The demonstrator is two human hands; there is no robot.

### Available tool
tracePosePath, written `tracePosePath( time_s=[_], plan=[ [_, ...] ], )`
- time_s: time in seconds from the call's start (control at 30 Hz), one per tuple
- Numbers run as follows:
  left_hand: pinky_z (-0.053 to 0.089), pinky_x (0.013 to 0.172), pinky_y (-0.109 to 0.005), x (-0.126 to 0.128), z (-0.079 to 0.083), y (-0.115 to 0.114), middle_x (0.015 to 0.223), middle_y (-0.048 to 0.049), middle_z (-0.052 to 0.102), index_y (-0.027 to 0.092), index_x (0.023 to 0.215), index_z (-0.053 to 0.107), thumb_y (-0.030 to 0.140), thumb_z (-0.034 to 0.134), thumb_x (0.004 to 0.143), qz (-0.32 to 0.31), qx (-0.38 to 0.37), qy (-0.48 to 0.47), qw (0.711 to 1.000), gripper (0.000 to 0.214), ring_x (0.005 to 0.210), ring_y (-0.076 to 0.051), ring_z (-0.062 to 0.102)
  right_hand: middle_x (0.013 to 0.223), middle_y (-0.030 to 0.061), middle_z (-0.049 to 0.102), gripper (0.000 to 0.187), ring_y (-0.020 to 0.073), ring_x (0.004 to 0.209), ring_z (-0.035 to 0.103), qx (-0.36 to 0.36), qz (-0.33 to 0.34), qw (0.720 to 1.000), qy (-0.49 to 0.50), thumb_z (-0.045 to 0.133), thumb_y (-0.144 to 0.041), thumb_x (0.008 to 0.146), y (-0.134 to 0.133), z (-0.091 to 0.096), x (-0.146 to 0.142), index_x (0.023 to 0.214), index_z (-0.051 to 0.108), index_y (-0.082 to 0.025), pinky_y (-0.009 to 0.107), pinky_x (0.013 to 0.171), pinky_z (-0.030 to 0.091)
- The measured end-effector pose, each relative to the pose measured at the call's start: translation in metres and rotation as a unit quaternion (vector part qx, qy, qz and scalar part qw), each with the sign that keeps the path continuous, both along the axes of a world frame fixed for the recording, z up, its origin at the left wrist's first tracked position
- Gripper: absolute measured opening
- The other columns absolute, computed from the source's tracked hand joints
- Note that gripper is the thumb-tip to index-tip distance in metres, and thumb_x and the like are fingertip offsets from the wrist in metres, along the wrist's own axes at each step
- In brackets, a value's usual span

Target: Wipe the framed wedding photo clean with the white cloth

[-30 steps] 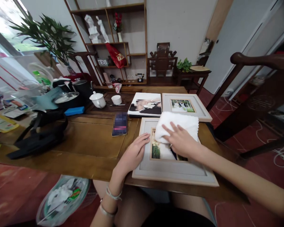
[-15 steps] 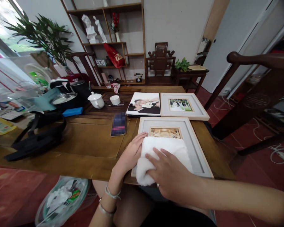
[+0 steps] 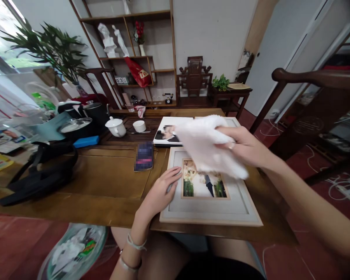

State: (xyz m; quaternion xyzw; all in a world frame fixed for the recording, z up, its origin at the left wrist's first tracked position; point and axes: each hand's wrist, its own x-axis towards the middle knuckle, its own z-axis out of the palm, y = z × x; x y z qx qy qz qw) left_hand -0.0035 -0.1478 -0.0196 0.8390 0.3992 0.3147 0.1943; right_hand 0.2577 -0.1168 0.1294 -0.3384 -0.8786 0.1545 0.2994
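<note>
A picture frame [image 3: 175, 212] with a pale wood border, grey mat and small photo [image 3: 202, 184] lies flat at the table's front edge. My left hand [image 3: 163, 188] rests on its left side, fingers stretched out over the border and mat. Above the frame, my right hand [image 3: 247, 146] grips a fluffy white cloth [image 3: 205, 142], which hangs down and is smeared by motion. The cloth hides the upper part of this frame, part of a photo album or panel [image 3: 160, 136] behind it, and most of a second picture frame [image 3: 235, 121].
Left of the frame lies a phone-like dark object [image 3: 144, 156]. Farther left are a white lidded teapot [image 3: 116, 127], white cup [image 3: 139, 126], blue block [image 3: 86, 141] and black strap [image 3: 43, 167]. A waste bin [image 3: 76, 252] stands below; a wooden chair [image 3: 306, 77] is at right.
My right hand has lifted the white cloth off the frame, moving it up and to the right, which uncovers the photo. My left hand stays on the frame's left side.
</note>
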Motion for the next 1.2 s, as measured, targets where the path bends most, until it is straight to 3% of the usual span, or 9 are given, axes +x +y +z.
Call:
tracePosePath(
  time_s=[0.07, 0.13, 0.23, 0.33, 0.67, 0.77, 0.87, 1.03, 1.2],
  plan=[
    [0.036, 0.111, -0.049, 0.000, -0.001, 0.000, 0.136, -0.0062, 0.053, 0.023, 0.127, 0.056, 0.013, 0.042, 0.090, -0.001, 0.002, -0.001, 1.000, 0.041, 0.132, -0.022, 0.043, 0.107, 0.0090, 0.065, 0.039, 0.0257, 0.100, 0.057, 0.106, -0.027, 0.993, -0.048, 0.039, -0.005, 0.070, 0.016, -0.019, -0.017, 0.098, 0.064, -0.015, 0.042, 0.086, 0.044],
    [0.035, 0.111, -0.050, -0.001, -0.001, 0.001, 0.136, -0.0065, 0.054, 0.023, 0.127, 0.056, 0.012, 0.041, 0.090, 0.001, 0.000, 0.008, 1.000, 0.041, 0.132, -0.022, 0.042, 0.132, 0.0142, 0.052, 0.044, 0.0302, 0.127, 0.040, 0.171, 0.010, 0.974, -0.150, 0.044, -0.003, 0.067, 0.028, -0.043, -0.038, 0.105, 0.063, -0.014, 0.050, 0.102, 0.031],
    [0.035, 0.111, -0.048, -0.001, 0.000, 0.001, 0.134, -0.0074, 0.055, 0.021, 0.126, 0.058, 0.009, 0.039, 0.089, 0.007, -0.007, 0.029, 1.000, 0.043, 0.132, -0.022, 0.043, 0.137, 0.0165, 0.048, 0.045, 0.0264, 0.137, 0.025, 0.163, 0.083, 0.951, -0.249, 0.047, -0.005, 0.071, 0.038, -0.075, -0.064, 0.113, 0.059, -0.014, 0.049, 0.109, 0.021],
    [0.035, 0.112, -0.047, 0.000, 0.001, 0.002, 0.135, -0.0066, 0.054, 0.021, 0.127, 0.057, 0.005, 0.037, 0.087, 0.005, -0.008, 0.036, 0.999, 0.047, 0.131, -0.022, 0.043, 0.134, 0.0206, 0.048, 0.043, 0.0248, 0.134, 0.031, 0.126, 0.099, 0.951, -0.264, 0.046, -0.006, 0.075, 0.043, -0.093, -0.073, 0.117, 0.055, -0.011, 0.047, 0.108, 0.025],
    [0.033, 0.113, -0.048, -0.001, -0.003, 0.001, 0.139, -0.0067, 0.050, 0.020, 0.127, 0.056, 0.004, 0.036, 0.086, 0.002, -0.011, 0.012, 1.000, 0.049, 0.134, -0.021, 0.040, 0.121, 0.0140, 0.059, 0.045, 0.0254, 0.117, 0.050, 0.037, 0.068, 0.944, -0.322, 0.041, 0.003, 0.067, 0.021, -0.070, -0.013, 0.102, 0.060, -0.016, 0.045, 0.099, 0.036],
    [0.032, 0.114, -0.047, -0.002, -0.003, 0.000, 0.140, -0.0058, 0.049, 0.020, 0.128, 0.056, 0.004, 0.036, 0.086, 0.004, -0.024, 0.015, 1.000, 0.049, 0.135, -0.020, 0.039, 0.103, 0.0093, 0.066, 0.042, 0.0243, 0.099, 0.059, 0.001, 0.027, 0.935, -0.354, 0.039, 0.003, 0.063, 0.013, -0.061, 0.017, 0.089, 0.064, -0.019, 0.040, 0.085, 0.045],
    [0.030, 0.115, -0.046, -0.002, -0.002, 0.000, 0.141, -0.0061, 0.048, 0.019, 0.128, 0.055, 0.005, 0.036, 0.087, 0.007, -0.032, 0.023, 0.999, 0.048, 0.136, -0.020, 0.038, 0.104, 0.0109, 0.066, 0.044, 0.0267, 0.102, 0.060, 0.009, -0.031, 0.925, -0.379, 0.040, 0.002, 0.062, 0.003, -0.065, 0.035, 0.092, 0.065, -0.017, 0.042, 0.085, 0.046],
    [0.031, 0.115, -0.044, -0.001, 0.000, -0.001, 0.140, -0.0069, 0.049, 0.018, 0.128, 0.056, 0.004, 0.036, 0.087, 0.008, -0.027, 0.019, 0.999, 0.048, 0.135, -0.019, 0.038, 0.140, 0.0184, 0.045, 0.049, 0.0361, 0.130, 0.038, 0.048, -0.029, 0.924, -0.378, 0.047, -0.001, 0.065, -0.058, -0.085, 0.021, 0.109, 0.063, -0.014, 0.052, 0.099, 0.038],
    [0.031, 0.115, -0.045, -0.001, -0.001, 0.000, 0.140, -0.0066, 0.050, 0.019, 0.126, 0.057, 0.003, 0.037, 0.085, 0.007, -0.022, 0.020, 1.000, 0.048, 0.135, -0.020, 0.038, 0.144, 0.0137, 0.041, 0.046, 0.0362, 0.128, 0.042, 0.011, 0.061, 0.947, -0.316, 0.060, -0.016, 0.065, -0.131, -0.083, -0.004, 0.110, 0.063, -0.026, 0.050, 0.094, 0.044]
  ],
)
